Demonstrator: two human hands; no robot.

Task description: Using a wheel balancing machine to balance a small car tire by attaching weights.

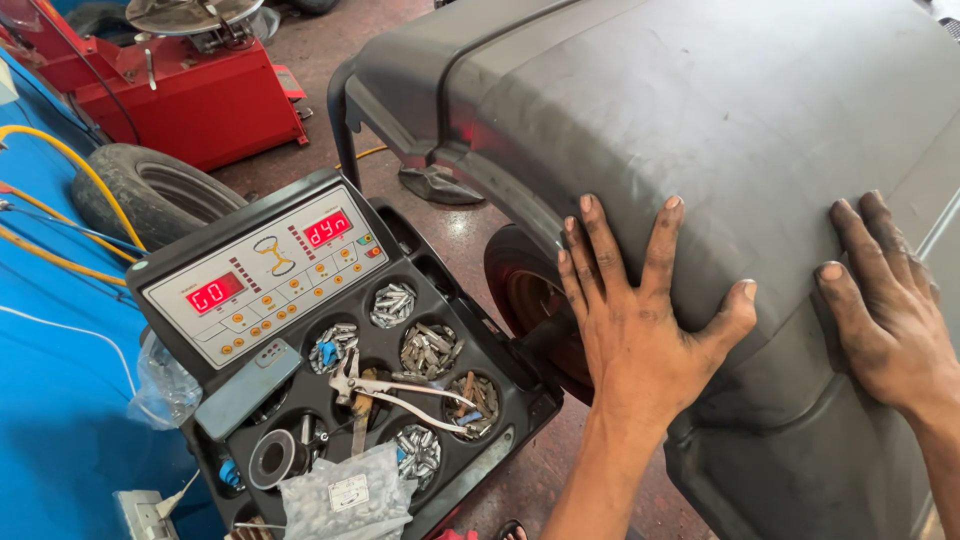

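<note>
at far left a blue wall (50,420) carries yellow hoses (70,165), and a worn tyre (150,190) leans beside it. behind stands a red tyre changer (190,95). next comes the wheel balancer's control panel (265,270) with two red lit displays, and below it the black weight tray (480,330), its round pockets filled with metal wheel weights (430,348); weight pliers (400,392) lie across the pockets, and a clear bag of weights (345,495) sits at the near edge. a dark red wheel (525,295) shows under the grey wheel guard hood (720,110). the left hand (640,330) lies flat on the hood, grip wide, fingers spread, holding nothing. the right hand (885,310) also presses flat there, open.
</note>
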